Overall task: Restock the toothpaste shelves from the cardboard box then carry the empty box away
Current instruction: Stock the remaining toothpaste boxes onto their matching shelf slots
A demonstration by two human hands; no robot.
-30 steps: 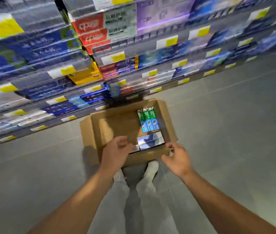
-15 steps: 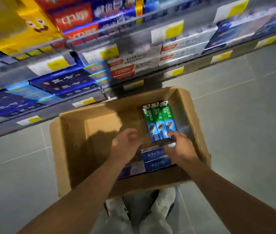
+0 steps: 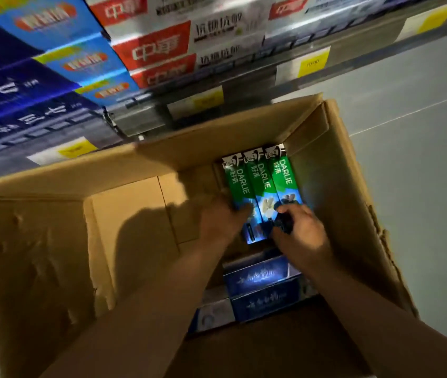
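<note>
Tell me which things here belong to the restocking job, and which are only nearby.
Job:
cardboard box
three green Darlie cartons, touched by left hand and right hand
dark blue cartons in the box
toothpaste shelves

Nearby:
yellow price tags
grey floor

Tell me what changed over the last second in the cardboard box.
Both hands went from the box's near edge down inside. The left hand now grips the left side of the three green toothpaste cartons, the right hand their right side. The view closed in on the cardboard box. The green cartons and the blue cartons lie where they lay.
</note>
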